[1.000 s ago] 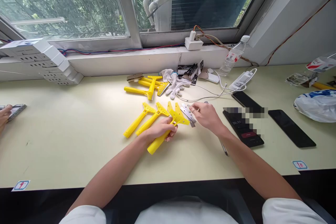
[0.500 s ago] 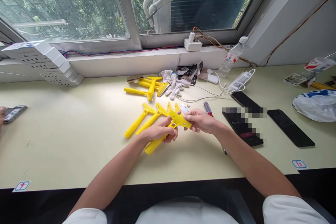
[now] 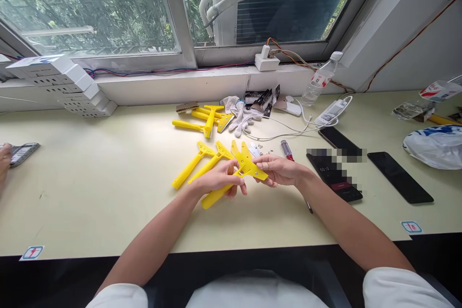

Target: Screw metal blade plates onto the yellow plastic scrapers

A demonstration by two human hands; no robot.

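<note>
A yellow scraper is held over the table between both hands, its wide head turned to the right. My left hand is closed around the handle just below the head. The fingers of my right hand pinch the right side of the head; whether they also hold a small part cannot be made out. Beyond my left hand lie more yellow scraper handles. Small screws and pale metal blades rest just behind the held head. A screwdriver lies partly hidden under my right forearm.
Farther back are a pile of yellow scrapers, a knitted glove, black packaging and a white cable. Several phones lie at right, near a plastic bottle. Another person's hand holds a phone at far left.
The scraper head has shifted slightly right along with my right hand. Fingers of my left hand have loosened a little around the handle. The camera view has moved slightly.
</note>
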